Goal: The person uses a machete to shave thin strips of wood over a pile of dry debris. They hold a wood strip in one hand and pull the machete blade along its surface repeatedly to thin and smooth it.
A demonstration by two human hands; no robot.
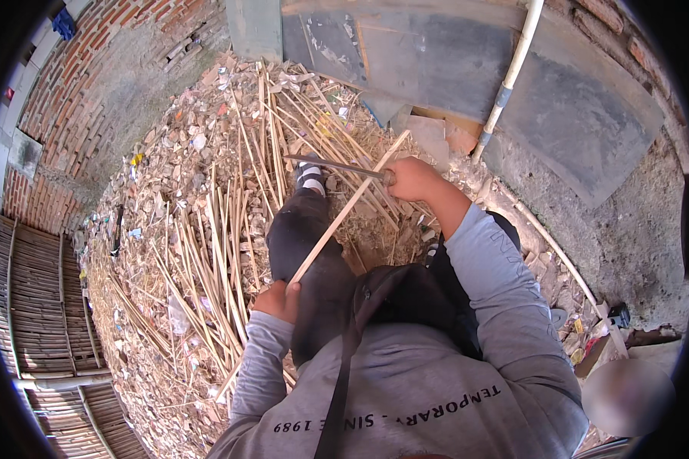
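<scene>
My left hand is closed round the near end of a long, pale bamboo strip. The strip slants up and away to the right across my dark trouser leg. In my right hand, closed too, is the handle of a knife with a long, narrow blade pointing left. That blade crosses the strip near its far end, close to my right fist. Whether the edge has bitten into the strip, I cannot tell.
Many loose bamboo strips lie in heaps on rubble-strewn ground to the left and ahead. A pale pole leans against dark panels at the back right. Brick walls and a slatted bamboo screen stand at the left.
</scene>
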